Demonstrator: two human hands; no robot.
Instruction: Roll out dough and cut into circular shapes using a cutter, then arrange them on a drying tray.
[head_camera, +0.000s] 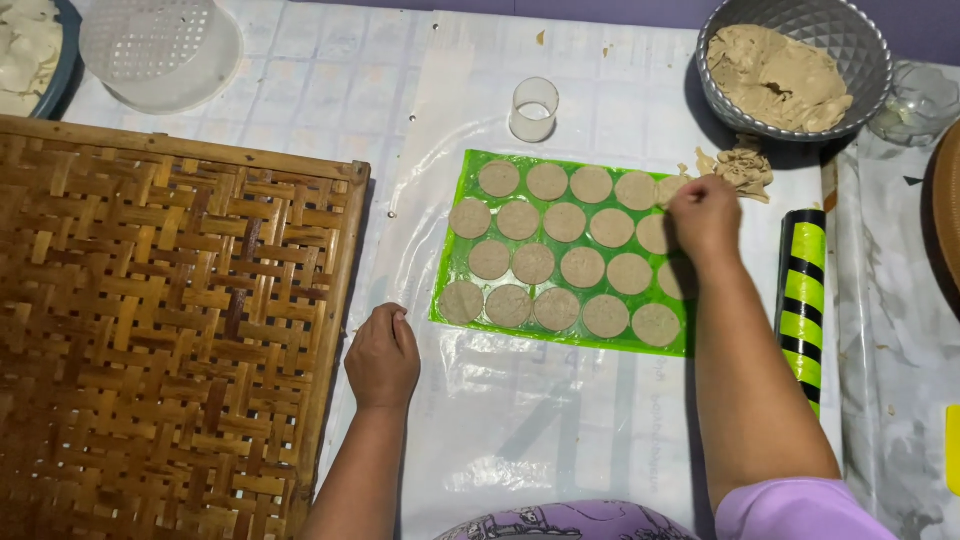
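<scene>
My right hand (703, 212) is pinching at a dough round (655, 234) on the green sheet (455, 270); my left hand (383, 355) is resting loosely curled, holding nothing, beside the woven tray (170, 330).

White plastic sheet (520, 420) covers the floor – evenly lit (shadows soft).

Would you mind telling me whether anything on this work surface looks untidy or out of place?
Mostly tidy: the dough discs sit in neat rows on the green sheet. Only a loose heap of dough scraps lies off the sheet, below the grey bowl.
</scene>
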